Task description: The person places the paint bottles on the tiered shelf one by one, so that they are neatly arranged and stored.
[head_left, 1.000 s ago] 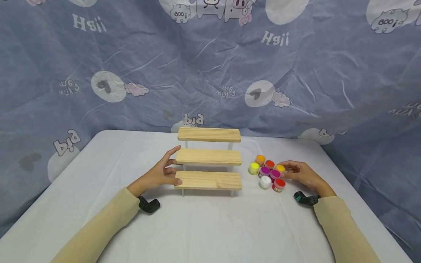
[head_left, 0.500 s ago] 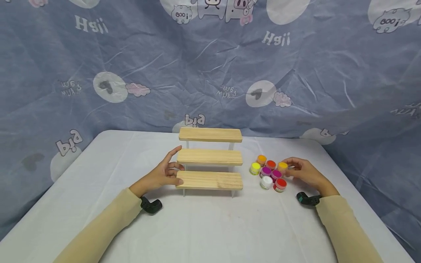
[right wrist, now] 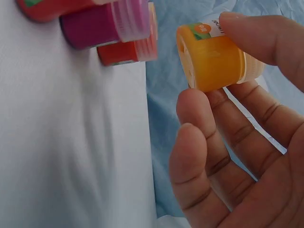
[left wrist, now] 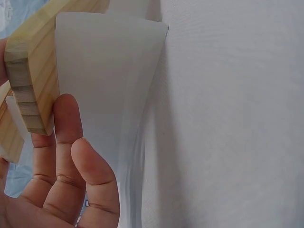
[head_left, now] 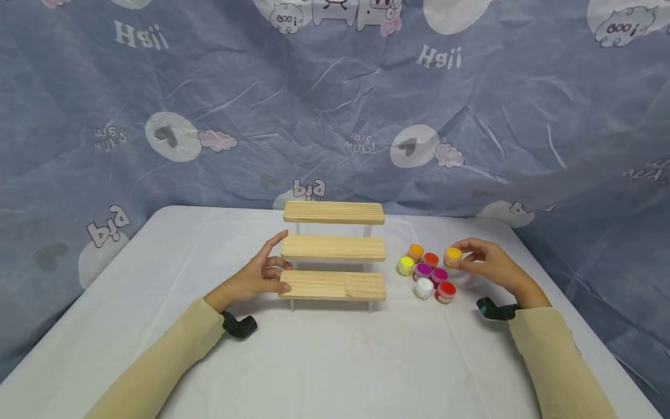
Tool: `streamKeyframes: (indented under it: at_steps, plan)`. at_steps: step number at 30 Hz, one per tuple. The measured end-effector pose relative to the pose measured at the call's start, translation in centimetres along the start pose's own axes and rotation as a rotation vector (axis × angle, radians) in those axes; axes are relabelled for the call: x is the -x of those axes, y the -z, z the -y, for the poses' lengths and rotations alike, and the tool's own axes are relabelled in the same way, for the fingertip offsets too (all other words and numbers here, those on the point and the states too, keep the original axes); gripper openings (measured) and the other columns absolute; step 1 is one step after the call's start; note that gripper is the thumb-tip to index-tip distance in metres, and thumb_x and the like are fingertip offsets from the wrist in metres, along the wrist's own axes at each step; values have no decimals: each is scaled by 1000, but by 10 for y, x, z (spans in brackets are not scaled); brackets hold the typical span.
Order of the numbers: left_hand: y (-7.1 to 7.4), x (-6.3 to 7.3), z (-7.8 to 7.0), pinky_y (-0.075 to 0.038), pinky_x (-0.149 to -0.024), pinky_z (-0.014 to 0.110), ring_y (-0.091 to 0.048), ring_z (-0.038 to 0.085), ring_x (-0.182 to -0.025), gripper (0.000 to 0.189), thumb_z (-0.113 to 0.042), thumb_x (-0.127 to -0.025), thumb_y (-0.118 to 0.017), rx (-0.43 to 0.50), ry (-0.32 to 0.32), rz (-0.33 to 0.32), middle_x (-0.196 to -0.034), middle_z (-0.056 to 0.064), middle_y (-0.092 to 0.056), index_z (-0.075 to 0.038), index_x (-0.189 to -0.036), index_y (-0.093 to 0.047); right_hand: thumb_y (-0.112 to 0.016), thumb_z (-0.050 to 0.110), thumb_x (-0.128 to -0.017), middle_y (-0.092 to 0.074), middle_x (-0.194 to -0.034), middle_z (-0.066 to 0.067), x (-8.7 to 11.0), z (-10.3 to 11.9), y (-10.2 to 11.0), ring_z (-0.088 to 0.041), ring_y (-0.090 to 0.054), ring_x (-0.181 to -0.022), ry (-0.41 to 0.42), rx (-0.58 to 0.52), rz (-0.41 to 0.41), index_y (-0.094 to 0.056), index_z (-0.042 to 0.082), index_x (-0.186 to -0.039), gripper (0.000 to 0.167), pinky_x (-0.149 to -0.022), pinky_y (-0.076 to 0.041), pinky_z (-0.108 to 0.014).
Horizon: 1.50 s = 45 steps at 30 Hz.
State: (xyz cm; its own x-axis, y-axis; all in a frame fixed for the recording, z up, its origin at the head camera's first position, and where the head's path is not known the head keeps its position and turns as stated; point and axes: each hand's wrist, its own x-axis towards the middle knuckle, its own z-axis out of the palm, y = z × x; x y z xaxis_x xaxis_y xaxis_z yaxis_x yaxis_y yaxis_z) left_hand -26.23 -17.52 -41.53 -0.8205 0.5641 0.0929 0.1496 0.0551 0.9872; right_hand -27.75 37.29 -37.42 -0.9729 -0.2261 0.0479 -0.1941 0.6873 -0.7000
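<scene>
My left hand (head_left: 262,273) grips the left end of a three-tier wooden display stand (head_left: 335,249), thumb on top of the lowest board. In the left wrist view, fingers (left wrist: 69,121) reach under the board's end (left wrist: 28,85), beside a pale support panel (left wrist: 102,71). On the right, my right hand (head_left: 484,262) pinches a small yellow-orange paint jar (head_left: 452,256) between thumb and fingers. The right wrist view shows this jar (right wrist: 209,57) raised off the white cloth, its label partly under the thumb; the other fingers hang loosely below.
Several similar jars stand clustered right of the stand: an orange jar (head_left: 416,252), a yellow jar (head_left: 405,266), a white jar (head_left: 423,288), a red jar (head_left: 445,292) and a purple jar (head_left: 421,271) among them. A patterned blue-grey curtain (head_left: 314,116) hangs behind the white-covered table (head_left: 366,361).
My right hand has lifted the yellow-orange jar up and slightly right, away from the cluster. My left hand stays on the stand.
</scene>
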Motion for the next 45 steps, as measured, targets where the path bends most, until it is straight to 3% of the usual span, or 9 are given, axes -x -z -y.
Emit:
streamKeyframes:
  at_steps: [7,19,32,41,45]
  plan:
    - [2,0,0,-58,-78,31,-68,20,-94,121,1,-90,-82,-16,8,-8,-127,20,-59,-26,-176,-1,-80,19,-100,-72,-122,-14,1,13,0,-21,-63,-98,41,1,-6,-68,-2,-135,43,-79,-57,-30]
    - [3,0,0,-55,-78,29,-68,21,-97,120,-1,-90,-83,-34,2,-7,-124,19,-61,-27,-176,-3,-81,6,-97,-71,-118,-12,6,51,-7,-11,-65,-92,197,25,-45,-71,-5,-130,36,-78,-57,-24]
    - [3,1,-1,-53,-76,27,-66,20,-94,120,0,-90,-83,-28,-8,-6,-122,17,-63,-25,-176,-3,-81,-3,-94,-73,-115,-13,2,86,-22,-11,-67,-86,350,-38,-38,-72,-8,-127,34,-73,-56,-24]
    - [3,1,-1,-52,-76,26,-65,19,-93,120,1,-90,-82,-39,-11,-8,-121,17,-63,-26,-176,-3,-81,-2,-94,-74,-105,-8,-9,101,-33,-17,-69,-80,379,-107,-11,-73,-5,-123,31,-66,-61,-32]
    - [4,0,0,-52,-76,27,-65,19,-93,120,0,-90,-83,-42,-6,-9,-122,18,-63,-27,-176,-3,-81,-3,-94,-74,-106,-11,-14,109,-37,-16,-69,-82,396,-120,-10,-74,-5,-123,30,-68,-59,-29]
